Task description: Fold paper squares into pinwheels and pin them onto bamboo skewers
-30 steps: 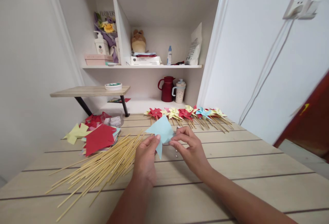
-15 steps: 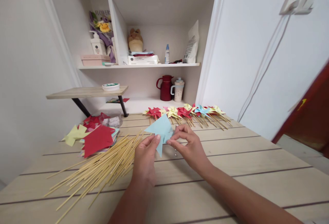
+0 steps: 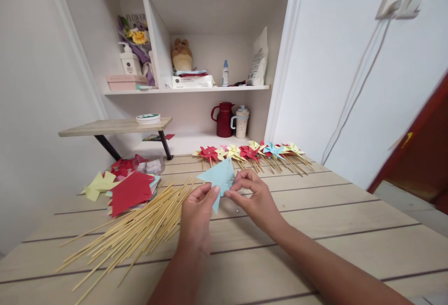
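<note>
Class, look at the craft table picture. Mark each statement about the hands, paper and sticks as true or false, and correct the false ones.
1. Both hands hold the light blue paper piece. True: the left hand and right hand pinch it together.
2. The bamboo sticks lie right of the hands. False: they lie on the left.
3. Finished pinwheels lie in a row at the table's far edge. True.
4. The red paper lies on the wall shelf. False: it rests on a paper stack on the table.
</note>
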Available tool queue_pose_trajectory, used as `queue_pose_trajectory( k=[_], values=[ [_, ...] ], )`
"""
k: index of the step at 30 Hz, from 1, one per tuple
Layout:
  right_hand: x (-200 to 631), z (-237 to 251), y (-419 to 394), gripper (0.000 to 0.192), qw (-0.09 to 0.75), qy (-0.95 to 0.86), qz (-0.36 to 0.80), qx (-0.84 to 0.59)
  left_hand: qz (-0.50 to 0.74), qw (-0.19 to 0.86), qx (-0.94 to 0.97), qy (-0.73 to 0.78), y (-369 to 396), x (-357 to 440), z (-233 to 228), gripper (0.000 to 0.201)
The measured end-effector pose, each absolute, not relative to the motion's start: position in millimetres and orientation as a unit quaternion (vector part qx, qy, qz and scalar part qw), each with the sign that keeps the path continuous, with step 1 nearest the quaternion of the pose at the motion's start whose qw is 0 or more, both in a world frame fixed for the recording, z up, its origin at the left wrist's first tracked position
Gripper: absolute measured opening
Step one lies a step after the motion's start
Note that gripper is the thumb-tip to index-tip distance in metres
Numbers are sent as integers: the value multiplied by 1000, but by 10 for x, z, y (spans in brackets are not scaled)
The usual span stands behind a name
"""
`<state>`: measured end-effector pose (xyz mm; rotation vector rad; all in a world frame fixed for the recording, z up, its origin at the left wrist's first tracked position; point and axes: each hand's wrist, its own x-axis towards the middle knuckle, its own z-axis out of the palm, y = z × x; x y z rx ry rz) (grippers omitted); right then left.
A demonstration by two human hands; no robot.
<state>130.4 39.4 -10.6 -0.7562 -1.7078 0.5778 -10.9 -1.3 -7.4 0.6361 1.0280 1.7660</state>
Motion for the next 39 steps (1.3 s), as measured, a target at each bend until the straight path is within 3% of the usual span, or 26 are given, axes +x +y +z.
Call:
queue_pose_trajectory(
  k=[30,34,39],
  values=[
    [1317,-87,385,13,555,-727,246,-320,704,447,312,455,1,-107,-94,30],
    [1366,-38,382,17,578,-728,177,-324,686,359,375,511,-4,-155,-96,25],
    [1457,59,349,55,595,-737,6,-321,657,114,502,551,-29,-186,-65,7]
  ],
)
